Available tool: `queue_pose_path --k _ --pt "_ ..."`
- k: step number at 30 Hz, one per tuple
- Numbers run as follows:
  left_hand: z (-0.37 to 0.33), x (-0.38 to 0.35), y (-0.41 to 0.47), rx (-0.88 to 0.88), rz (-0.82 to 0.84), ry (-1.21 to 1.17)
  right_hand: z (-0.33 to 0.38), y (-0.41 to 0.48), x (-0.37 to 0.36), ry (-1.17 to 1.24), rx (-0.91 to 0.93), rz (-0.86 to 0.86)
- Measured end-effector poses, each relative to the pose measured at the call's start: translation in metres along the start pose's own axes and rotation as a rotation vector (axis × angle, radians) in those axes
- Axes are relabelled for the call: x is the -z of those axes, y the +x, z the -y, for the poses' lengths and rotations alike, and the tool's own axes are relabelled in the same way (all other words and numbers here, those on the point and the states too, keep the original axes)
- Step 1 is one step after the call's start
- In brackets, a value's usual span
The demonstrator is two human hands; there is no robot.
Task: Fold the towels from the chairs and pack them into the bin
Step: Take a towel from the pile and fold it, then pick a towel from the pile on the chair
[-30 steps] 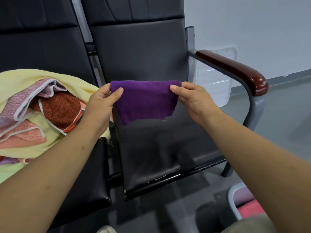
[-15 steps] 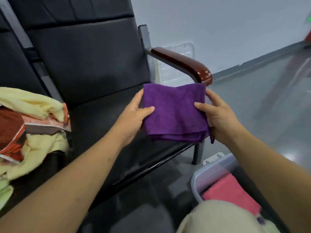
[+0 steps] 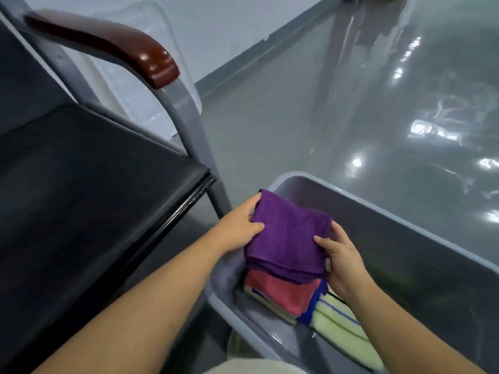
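- Head view, both hands in frame: the folded square purple terry towel point(image 3: 289, 238) is held between them.
- Left hand point(image 3: 237, 230): grasping the towel's left edge. The thumb lies on the top face and the fingers curl around the far left corner.
- Right hand point(image 3: 343, 263): grasping the towel's right edge. The thumb presses on the top face and the remaining fingers wrap the side and go underneath, out of sight.
- Towel position: it spans the gap between the two grips, layers stacked, with the folded edges facing the person.
- Directly below the grips: a grey rectangular plastic bin point(image 3: 405, 220) on the floor. The towel sits over the bin's left end, inside the line of its rim.
- Beneath the towel, nearer the person than the grips: a folded red towel point(image 3: 280, 290) on top of a stack in the bin. Whether the purple towel rests on it or hangs just above cannot be told.
- Under the right wrist: a blue cloth edge point(image 3: 316, 300), and beside it a pale green striped towel point(image 3: 340, 327), both in the bin.
- Left of the left forearm: the black padded chair seat point(image 3: 81, 171) on a grey metal frame.
- Beyond and left of the grips: the chair's dark red wooden armrest point(image 3: 108, 41).
- Beyond the bin: a glossy grey floor point(image 3: 351, 117).
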State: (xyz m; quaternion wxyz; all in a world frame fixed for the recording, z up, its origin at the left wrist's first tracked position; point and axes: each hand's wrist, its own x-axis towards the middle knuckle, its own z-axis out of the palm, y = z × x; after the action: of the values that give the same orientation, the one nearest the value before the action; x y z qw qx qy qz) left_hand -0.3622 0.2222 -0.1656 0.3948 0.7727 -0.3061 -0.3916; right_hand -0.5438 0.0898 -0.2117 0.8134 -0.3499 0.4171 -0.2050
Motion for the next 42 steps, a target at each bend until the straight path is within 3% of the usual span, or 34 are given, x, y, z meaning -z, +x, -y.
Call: queue_pose_path --k 5,9,14,17,19,23,31,37,42 --pt "0.029 -0.051 0.048 0.053 0.087 0.382 -0.05 0.023 0.042 0.089 -0.054 -0.215" --pt "0.044 -0.074 0.072 0.045 0.07 0.59 -0.082 0.039 0.061 0.058 -0.094 -0.293" --pt "0.066 -0.085 0.06 0.143 0.113 0.891 -0.095 0.055 0.08 -0.554 -0.165 -0.323" --pt "0.06 -0.071 0.05 0.202 0.1 0.732 -0.073 0.056 0.071 -0.946 -0.064 -0.384" --pt "0.047 -0.054 0.044 0.229 0.088 0.577 -0.053 0.054 0.054 -1.055 0.037 -0.371" --pt "0.004 -0.011 0.013 0.204 0.072 0.251 -0.008 0.04 -0.005 -1.069 0.209 -0.201" --pt "-0.048 0.144 -0.123 0.103 -0.334 0.447 0.041 -0.035 -0.178 -1.062 0.394 0.191" --pt "-0.009 0.245 -0.267 0.257 -0.662 0.472 0.021 -0.118 -0.314 -1.147 0.481 0.51" --pt "0.044 0.299 -0.396 0.376 -0.932 0.491 -0.038 -0.193 -0.412 -1.208 0.526 0.743"
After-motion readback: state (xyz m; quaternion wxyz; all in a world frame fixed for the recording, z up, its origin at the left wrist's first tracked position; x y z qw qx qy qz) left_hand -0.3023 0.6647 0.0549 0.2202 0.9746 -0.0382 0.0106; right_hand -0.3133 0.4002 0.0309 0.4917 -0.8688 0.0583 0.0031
